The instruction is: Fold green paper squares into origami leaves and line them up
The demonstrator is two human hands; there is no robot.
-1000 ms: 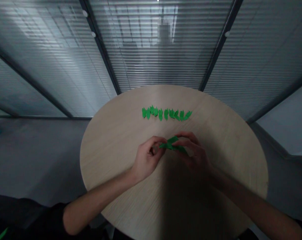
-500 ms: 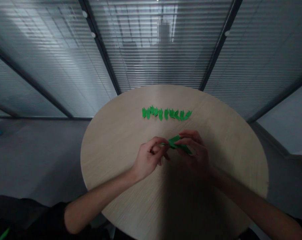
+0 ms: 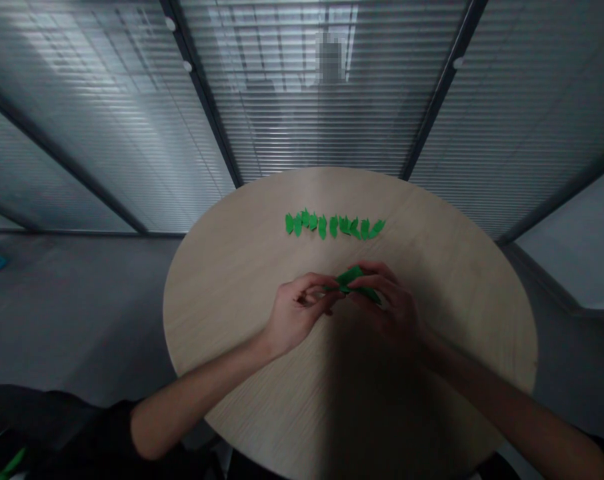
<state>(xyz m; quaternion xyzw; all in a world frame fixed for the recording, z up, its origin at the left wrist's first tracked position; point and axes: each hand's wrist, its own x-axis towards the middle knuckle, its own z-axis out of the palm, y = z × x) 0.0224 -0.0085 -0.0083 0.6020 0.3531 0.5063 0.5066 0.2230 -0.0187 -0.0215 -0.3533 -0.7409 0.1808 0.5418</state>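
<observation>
Left hand (image 3: 293,315): fingers pinched the left end of green paper (image 3: 350,274).
Right hand (image 3: 401,315): fingers grasped its right side.
Paper: I saw it between the fingertips.

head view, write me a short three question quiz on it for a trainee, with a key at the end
1. Multiple choice: what do the left hand and right hand hold between them?
a) a white cup
b) a green piece
c) a pen

2. True or false: the row of small green pieces lies farther from the person than both hands.

3. Fill the gap: past the far edge of the table are slatted ____.

Key: 1 b; 2 true; 3 blinds.
</observation>
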